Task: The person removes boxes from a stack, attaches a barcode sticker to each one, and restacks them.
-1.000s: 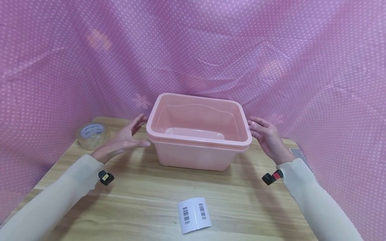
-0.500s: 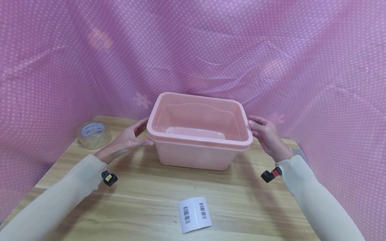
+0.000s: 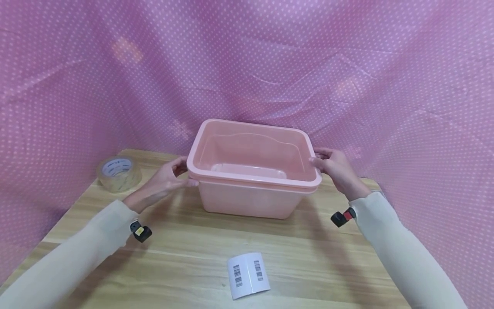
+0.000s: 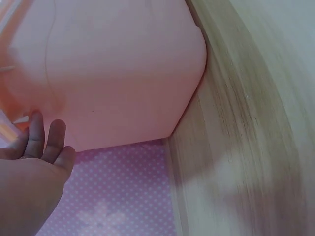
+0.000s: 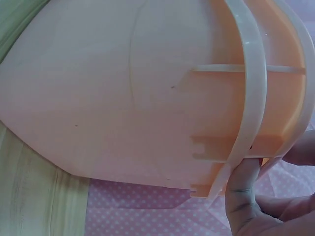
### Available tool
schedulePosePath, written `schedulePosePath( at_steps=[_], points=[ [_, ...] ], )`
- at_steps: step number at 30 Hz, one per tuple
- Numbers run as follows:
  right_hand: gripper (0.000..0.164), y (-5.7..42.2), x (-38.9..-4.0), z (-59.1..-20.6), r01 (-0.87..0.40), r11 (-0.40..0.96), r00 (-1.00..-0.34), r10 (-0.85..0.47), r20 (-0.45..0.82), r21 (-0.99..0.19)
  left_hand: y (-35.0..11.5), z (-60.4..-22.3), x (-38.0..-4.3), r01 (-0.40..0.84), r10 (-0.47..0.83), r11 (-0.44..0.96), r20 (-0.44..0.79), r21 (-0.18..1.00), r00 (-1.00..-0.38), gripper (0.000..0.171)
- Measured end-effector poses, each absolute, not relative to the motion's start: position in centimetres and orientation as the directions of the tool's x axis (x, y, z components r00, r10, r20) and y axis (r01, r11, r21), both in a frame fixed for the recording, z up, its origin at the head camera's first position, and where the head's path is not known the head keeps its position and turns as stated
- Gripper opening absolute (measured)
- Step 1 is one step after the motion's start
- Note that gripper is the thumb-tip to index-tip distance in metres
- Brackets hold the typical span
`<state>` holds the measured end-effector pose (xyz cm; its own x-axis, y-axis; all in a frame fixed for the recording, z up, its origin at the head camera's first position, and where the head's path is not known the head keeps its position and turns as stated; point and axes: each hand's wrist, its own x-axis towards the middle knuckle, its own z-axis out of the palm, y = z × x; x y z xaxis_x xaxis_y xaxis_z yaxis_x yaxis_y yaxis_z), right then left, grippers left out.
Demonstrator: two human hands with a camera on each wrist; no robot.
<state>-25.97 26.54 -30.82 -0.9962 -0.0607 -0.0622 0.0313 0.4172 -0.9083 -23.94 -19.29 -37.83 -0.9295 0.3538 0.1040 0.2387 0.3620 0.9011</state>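
Note:
Two pink plastic bins (image 3: 251, 199) stand upright on the table, one nested in the other, their rims close together. At the left end, my left hand (image 3: 166, 180) holds the stack, its thumb against the front corner just below the upper rim. Its fingers (image 4: 55, 140) curl at the underside of the rims; which rim they bear on, I cannot tell. My right hand (image 3: 337, 169) pinches the upper bin's rim at the right end, thumb over the top. In the right wrist view a fingertip (image 5: 244, 172) pokes into the gap between the two rims (image 5: 253, 64).
A roll of clear packing tape (image 3: 119, 174) lies at the table's left. Near the front is a white sheet of barcode labels (image 3: 248, 275). Pink dotted cloth (image 3: 247, 64) hangs behind and around the wooden table (image 3: 173, 262). A grey flat object's edge shows at far right.
My left hand has moved right onto the end of the bins. My right hand has moved left, its thumb now over the upper rim. The bins have barely moved.

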Motion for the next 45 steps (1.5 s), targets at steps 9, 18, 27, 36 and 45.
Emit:
schedulePosePath(
  at_steps=[9, 18, 27, 36, 45],
  points=[
    [0.060, 26.0, -26.4, -30.8, 0.076, 0.425, -0.994, -0.041, -0.103, -0.902, -18.8, -38.0, -23.6, 0.186, 0.307, 0.279, 0.096, 0.942, -0.947, 0.056],
    [0.050, 25.7, -26.6, -30.4, 0.092, 0.314, -0.987, -0.097, -0.128, -0.945, -19.3, -38.1, -23.2, 0.188, 0.303, 0.253, 0.106, 0.949, -0.947, 0.061],
    [0.018, 25.6, -27.2, -30.6, 0.132, 0.293, -0.972, -0.147, -0.181, -0.947, -19.8, -38.1, -23.3, 0.206, 0.301, 0.266, 0.121, 0.942, -0.946, 0.060],
    [0.006, 25.6, -28.1, -30.5, 0.165, 0.260, -0.966, -0.151, -0.209, -0.951, -20.2, -38.5, -23.9, 0.221, 0.327, 0.208, 0.146, 0.953, -0.934, 0.058],
    [0.007, 25.7, -28.8, -30.0, 0.173, 0.229, -0.961, -0.176, -0.215, -0.958, -20.2, -38.1, -24.3, 0.206, 0.318, 0.200, 0.135, 0.958, -0.938, 0.050]
  ],
)
